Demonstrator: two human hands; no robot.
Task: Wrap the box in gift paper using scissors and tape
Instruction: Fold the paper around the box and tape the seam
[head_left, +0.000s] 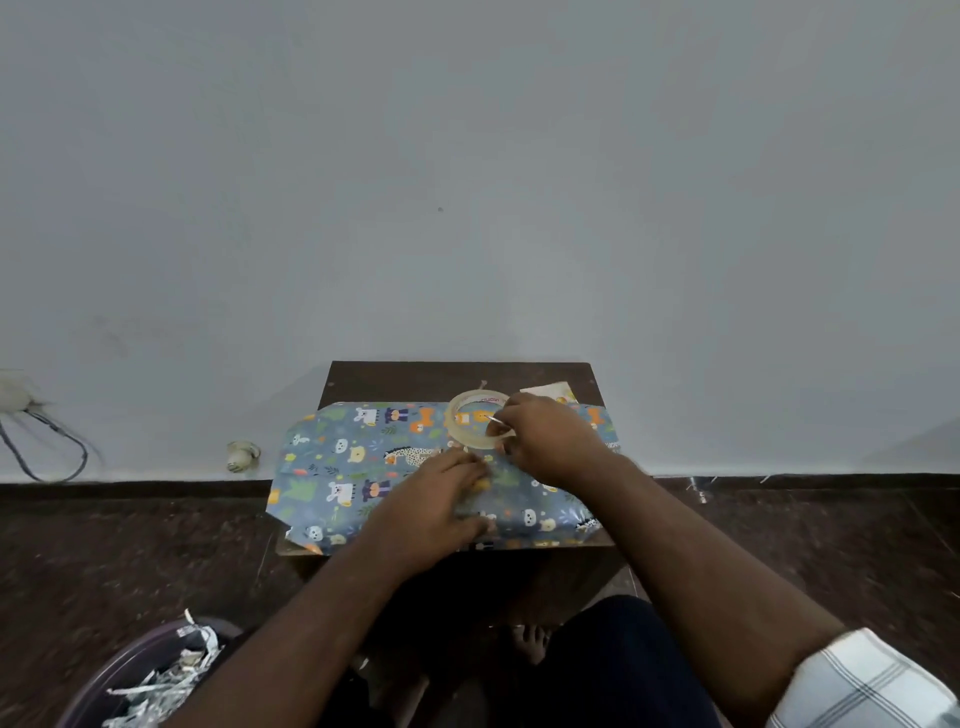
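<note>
Both hands over the wrapped box (363, 478), long axis 9-to-3: left hand (436, 499) flat on paper, right hand (545, 441) pinching tape roll (475, 421) at 1 o'clock, nearer.

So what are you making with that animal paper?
A person is wrapping a box in blue gift paper printed with cartoon animals on a small dark wooden table. The left hand presses flat on the folded paper to hold it down. The right hand pinches at a clear roll of sticky tape resting on top.
</note>
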